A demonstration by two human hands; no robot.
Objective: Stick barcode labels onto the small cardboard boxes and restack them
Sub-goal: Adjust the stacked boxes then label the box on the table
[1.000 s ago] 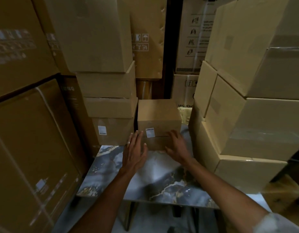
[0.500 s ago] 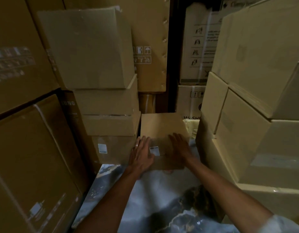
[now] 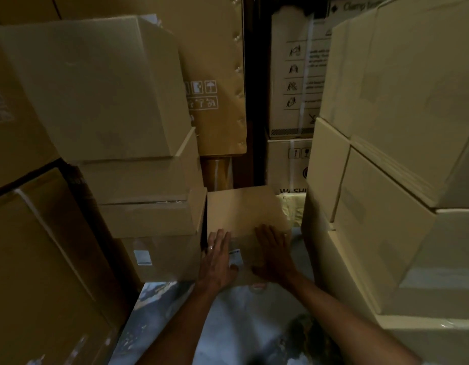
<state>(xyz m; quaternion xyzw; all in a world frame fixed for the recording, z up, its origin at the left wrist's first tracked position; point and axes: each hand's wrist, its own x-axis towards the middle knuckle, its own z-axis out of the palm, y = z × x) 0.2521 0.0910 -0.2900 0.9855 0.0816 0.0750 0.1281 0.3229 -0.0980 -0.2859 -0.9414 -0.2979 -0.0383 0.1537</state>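
Both hands lie flat and released on the near face of the box (image 3: 243, 219), left hand (image 3: 217, 262) beside its label (image 3: 235, 257), right hand (image 3: 274, 255) further right, so pushing evenly should slide it straight along the tabletop (image 3: 249, 312) beside the left stack (image 3: 154, 206).

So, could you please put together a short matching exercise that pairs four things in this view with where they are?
Things:
1. left hand
2. right hand
3. barcode label
4. marble table

Places:
A. under the small box
B. on the box's front, between the hands
C. flat on the box's near left side
D. flat on the box's near right side

Pairs: 1-C, 2-D, 3-B, 4-A
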